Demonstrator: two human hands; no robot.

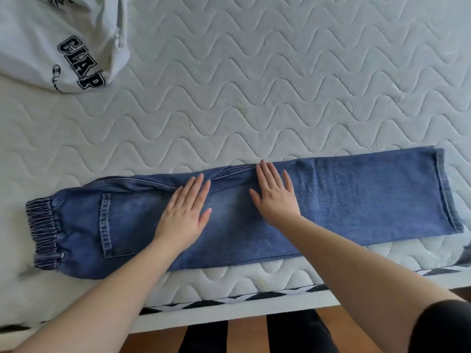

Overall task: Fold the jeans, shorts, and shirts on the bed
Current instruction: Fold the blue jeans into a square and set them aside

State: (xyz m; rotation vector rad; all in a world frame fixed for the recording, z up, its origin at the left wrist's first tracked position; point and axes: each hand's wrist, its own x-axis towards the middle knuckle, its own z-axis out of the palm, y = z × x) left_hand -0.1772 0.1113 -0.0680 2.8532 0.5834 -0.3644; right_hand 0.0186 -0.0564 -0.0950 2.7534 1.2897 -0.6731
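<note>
Nearest, along the lower edge: dark and wooden stripes of floor, then the white side of the bed point(254, 284) with its black-and-white trim.

Just beyond the edge, on the quilted mattress: the jeans point(356, 200), already folded leg over leg into one long band. Long axis running left to right, parallel to the bed edge. Elastic waistband point(42, 233) at the far left end, back pocket point(114, 225) beside it, hem point(446, 192) at the far right end.

On the middle of this band, both hands pressing flat. Left hand point(184, 207) open, fingers straight and close together, palm down, a little toward the waistband side. Right hand point(275, 197) also open, fingers a little spread, palm down, a little toward the hem side. Nothing pinched or gripped by either; only smoothing pressure, it seems.

Judging from this: next fold most likely across the long axis, one end carried over to the other. Hem lying well to the right of the right hand, so nearer to that hand; waistband well to the left, nearer to the left hand. Both ends well apart from the hands, so a reach outward needed first.

Farther back, at the upper left: a white shirt point(51, 42) with dark printed letters, crumpled, not yet folded, well apart from the jeans.
</note>
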